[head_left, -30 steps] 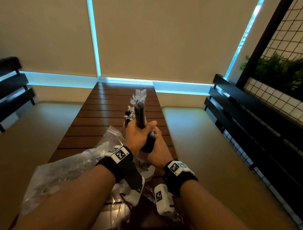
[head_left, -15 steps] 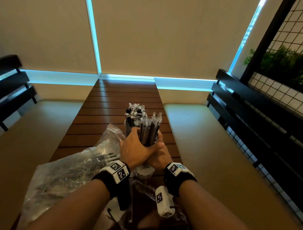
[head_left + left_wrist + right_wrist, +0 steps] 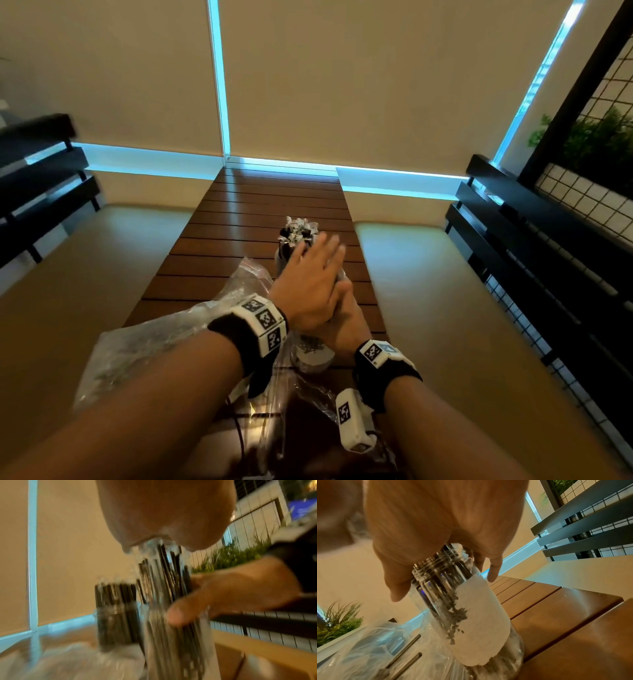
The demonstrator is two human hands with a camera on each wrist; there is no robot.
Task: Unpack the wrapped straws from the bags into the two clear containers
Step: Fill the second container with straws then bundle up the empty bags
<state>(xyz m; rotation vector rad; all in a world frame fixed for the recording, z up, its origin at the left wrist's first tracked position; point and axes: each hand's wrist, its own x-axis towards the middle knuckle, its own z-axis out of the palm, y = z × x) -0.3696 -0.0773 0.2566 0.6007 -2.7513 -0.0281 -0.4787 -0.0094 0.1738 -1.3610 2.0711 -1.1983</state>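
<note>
1. Clear plastic, a torn white label on its side: the near container [image 3: 471, 609] stands on the worktop [image 3: 274, 205] under my hands, packed with dark wrapped straws [image 3: 164, 577].
2. My right hand [image 3: 346, 322] curls around the straws just above the rim, bunching them, I judge, so they don't splay.
3. My left hand [image 3: 311, 277] lies flat, fingers straight, palm on the straw tops, likely tamping them level.
4. Beyond my fingers stands the full second container [image 3: 116, 615]; a crumpled bag [image 3: 144, 353] lies left of my wrist.
</note>
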